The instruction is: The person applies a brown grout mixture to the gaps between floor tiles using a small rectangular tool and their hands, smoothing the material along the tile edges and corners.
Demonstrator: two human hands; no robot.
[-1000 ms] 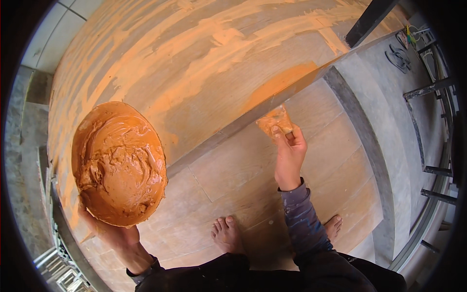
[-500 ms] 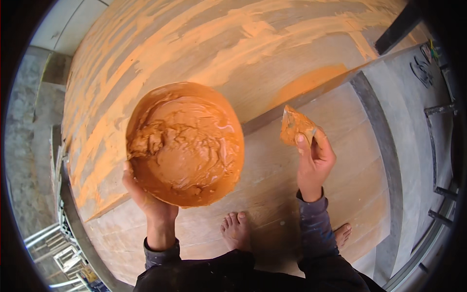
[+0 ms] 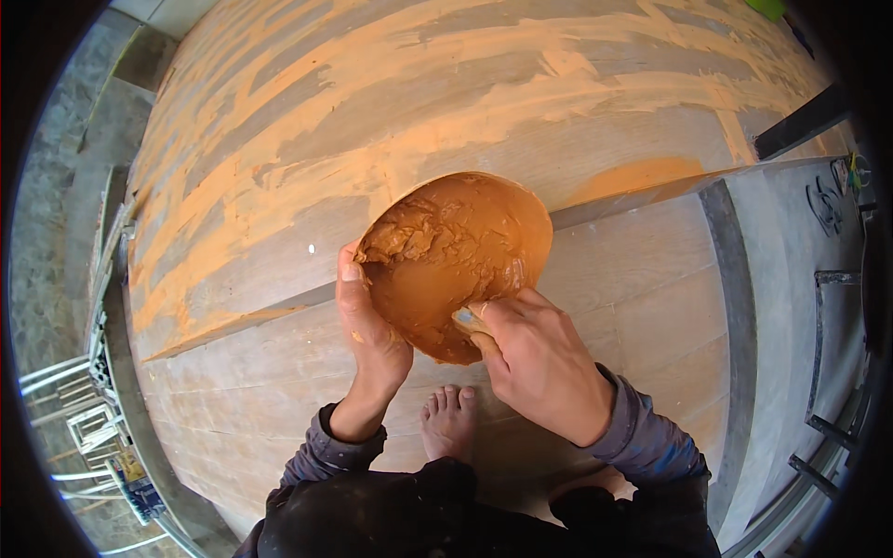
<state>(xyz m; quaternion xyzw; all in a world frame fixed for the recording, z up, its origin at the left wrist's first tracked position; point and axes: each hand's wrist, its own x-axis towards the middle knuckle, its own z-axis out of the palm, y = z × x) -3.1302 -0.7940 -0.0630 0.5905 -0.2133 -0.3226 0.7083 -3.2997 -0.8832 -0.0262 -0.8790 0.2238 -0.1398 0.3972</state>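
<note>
The left hand (image 3: 377,339) cups the tilted bowl (image 3: 537,232) of orange paste (image 3: 456,251) above the floor (image 3: 642,307) while the right hand (image 3: 549,358) pinches a mostly hidden scraper (image 3: 467,321) inside its near rim, where steady support and a low blade seem best for scooping cleanly.

Soft light is spreading over the brown wood-grained floor (image 3: 642,302), glinting faintly on the wet orange paste (image 3: 446,242). Thin white bars (image 3: 54,373) at lower left are glaring, perhaps overexposed; fisheye distortion is curving edges toward a black rim.
</note>
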